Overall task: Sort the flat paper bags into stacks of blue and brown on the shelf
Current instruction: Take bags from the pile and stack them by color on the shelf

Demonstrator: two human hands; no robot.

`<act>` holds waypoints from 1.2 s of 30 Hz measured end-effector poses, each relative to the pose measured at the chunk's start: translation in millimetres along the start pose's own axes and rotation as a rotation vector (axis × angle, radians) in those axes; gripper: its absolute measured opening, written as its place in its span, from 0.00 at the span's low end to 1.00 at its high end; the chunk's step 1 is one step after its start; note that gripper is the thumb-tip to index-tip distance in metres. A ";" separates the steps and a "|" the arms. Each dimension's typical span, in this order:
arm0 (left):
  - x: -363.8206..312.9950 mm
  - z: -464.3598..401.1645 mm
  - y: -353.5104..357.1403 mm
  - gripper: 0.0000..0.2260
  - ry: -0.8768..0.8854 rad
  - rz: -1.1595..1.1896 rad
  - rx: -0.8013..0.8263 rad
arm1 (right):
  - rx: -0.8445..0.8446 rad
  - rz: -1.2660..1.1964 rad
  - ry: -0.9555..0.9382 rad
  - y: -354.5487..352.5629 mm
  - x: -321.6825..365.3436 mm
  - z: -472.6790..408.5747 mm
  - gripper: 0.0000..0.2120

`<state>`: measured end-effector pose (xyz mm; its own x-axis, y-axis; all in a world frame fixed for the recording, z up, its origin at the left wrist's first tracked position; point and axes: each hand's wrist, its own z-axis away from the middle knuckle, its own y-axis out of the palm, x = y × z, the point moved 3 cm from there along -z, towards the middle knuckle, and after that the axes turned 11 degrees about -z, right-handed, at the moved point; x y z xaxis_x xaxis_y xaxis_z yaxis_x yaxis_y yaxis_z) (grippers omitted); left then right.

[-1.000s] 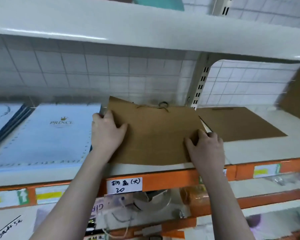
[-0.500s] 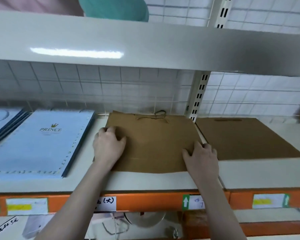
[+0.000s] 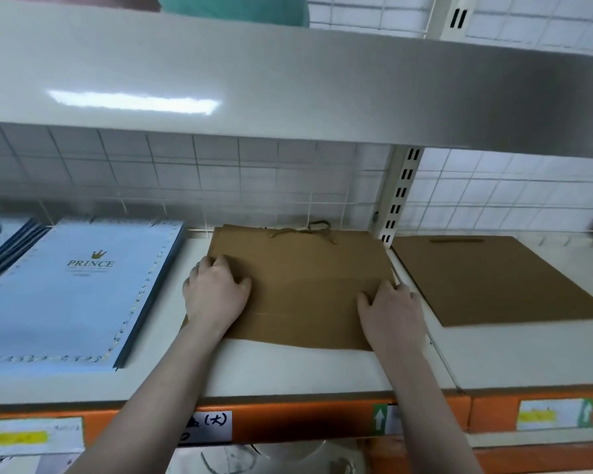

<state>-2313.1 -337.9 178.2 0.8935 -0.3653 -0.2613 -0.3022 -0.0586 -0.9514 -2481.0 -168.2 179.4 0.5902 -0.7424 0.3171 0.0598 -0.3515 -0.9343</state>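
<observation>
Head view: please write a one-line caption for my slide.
Both hands, left hand and right hand, press a brown paper bag flat beside the blue stack.

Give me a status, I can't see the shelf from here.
Both hands, left hand and right hand, flat on the brown bag, pressing it onto the shelf. Blue stack lies left, another brown bag right. Nothing blocking.

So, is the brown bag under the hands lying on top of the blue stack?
No, the brown bag lies flat on the white shelf, beside the blue stack, with a bare strip of shelf between them.
</observation>
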 end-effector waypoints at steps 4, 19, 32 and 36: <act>3.0 -4.4 1.8 0.17 0.000 0.003 0.014 | -0.005 -0.002 -0.007 3.5 4.0 -4.9 0.22; -1.3 -14.5 4.3 0.18 0.013 0.029 0.086 | 0.067 -0.070 -0.021 5.9 5.2 -36.4 0.21; 13.4 -5.9 0.9 0.21 0.025 0.092 0.087 | 0.108 -0.191 -0.100 3.5 -6.4 -24.7 0.32; 17.9 0.2 0.5 0.25 0.085 0.068 0.129 | 0.218 -0.187 -0.320 -1.6 -4.3 -5.0 0.38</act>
<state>-2297.2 -344.3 173.0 0.8397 -0.4416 -0.3159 -0.3106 0.0865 -0.9466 -2487.7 -167.3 180.3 0.7711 -0.4503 0.4501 0.3383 -0.3091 -0.8888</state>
